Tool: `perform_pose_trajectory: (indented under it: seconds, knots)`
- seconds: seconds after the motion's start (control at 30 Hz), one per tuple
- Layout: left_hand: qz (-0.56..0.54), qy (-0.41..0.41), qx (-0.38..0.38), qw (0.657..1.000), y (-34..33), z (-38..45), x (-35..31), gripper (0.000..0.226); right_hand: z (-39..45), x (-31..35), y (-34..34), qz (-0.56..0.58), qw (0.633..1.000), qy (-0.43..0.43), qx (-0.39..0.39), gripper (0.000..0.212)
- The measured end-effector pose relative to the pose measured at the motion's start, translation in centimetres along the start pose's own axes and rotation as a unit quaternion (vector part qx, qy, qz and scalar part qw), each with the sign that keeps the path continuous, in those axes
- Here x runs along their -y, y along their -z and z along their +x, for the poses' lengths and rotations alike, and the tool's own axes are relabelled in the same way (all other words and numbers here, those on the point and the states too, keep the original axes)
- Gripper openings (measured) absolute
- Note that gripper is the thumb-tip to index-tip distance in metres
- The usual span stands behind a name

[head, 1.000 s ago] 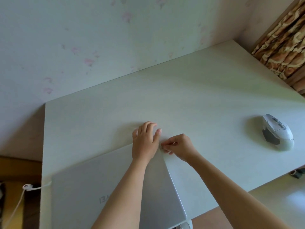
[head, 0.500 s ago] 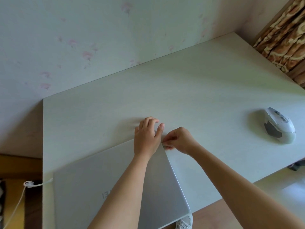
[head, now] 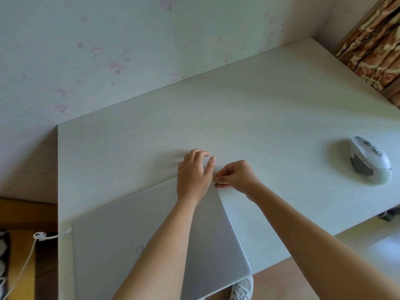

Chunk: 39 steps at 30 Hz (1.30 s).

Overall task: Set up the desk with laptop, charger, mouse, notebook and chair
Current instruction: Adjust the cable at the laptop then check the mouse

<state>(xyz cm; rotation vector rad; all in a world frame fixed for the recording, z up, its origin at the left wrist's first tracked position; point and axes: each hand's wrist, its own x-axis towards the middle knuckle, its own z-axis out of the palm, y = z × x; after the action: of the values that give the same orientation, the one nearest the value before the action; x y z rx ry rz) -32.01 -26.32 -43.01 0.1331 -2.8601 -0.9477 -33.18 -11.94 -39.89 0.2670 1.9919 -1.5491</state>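
**Q:** Silver laptop (head: pixel 121 245): where is it, and what has changed in the last second?

**A:** It lies closed at the lower left of the frame, on the pale desk (head: pixel 249 118), one corner overhanging the near edge. Little has changed. Your left hand (head: pixel 192 176) still rests on the far corner of the lid, fingers curled over the edge. Your right hand (head: pixel 236 176) still pinches that corner's side edge. The lid has not risen.

**Q:** What does that mean for setup?

**A:** Opening is probably the step in hand and is not yet done. The mouse (head: pixel 370 162) sits at centre right. The white charger cable (head: pixel 43 237) reaches the laptop's left side. Notebook and chair are not in view.
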Motion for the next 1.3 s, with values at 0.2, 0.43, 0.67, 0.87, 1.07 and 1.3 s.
perform_pose_trajectory:
  seconds: [0.2,0.43,0.67,0.87,1.07,1.3]
  knots:
    - [-0.002,0.006,0.005,1.0,0.0,0.0,0.0,0.045,-0.2,-0.5,0.0,0.002,1.0,0.003,0.001,0.005]
    - [-0.013,0.027,0.002,1.0,-0.1,-0.1,0.2,0.029,-0.4,-0.1,-0.1,0.004,1.0,-0.003,-0.008,0.006]
    - [-0.02,0.034,0.007,0.999,-0.1,-0.1,0.1,0.022,-1.5,-1.7,-2.2,0.079,0.988,-0.008,-0.132,0.011]
    - [-0.021,0.03,0.005,0.999,-0.1,-0.1,0.2,0.027,-1.3,-1.9,-2.5,-0.061,0.988,0.053,-0.131,0.008]
    - [-0.02,0.026,0.006,0.999,-0.1,0.0,0.2,0.026,-1.7,-2.6,-1.8,-0.129,0.978,0.109,-0.122,0.005]
    - [-0.022,0.017,0.004,1.0,0.0,-0.2,0.1,0.042,-1.3,-2.1,-1.3,-0.087,0.988,0.066,-0.111,0.011]
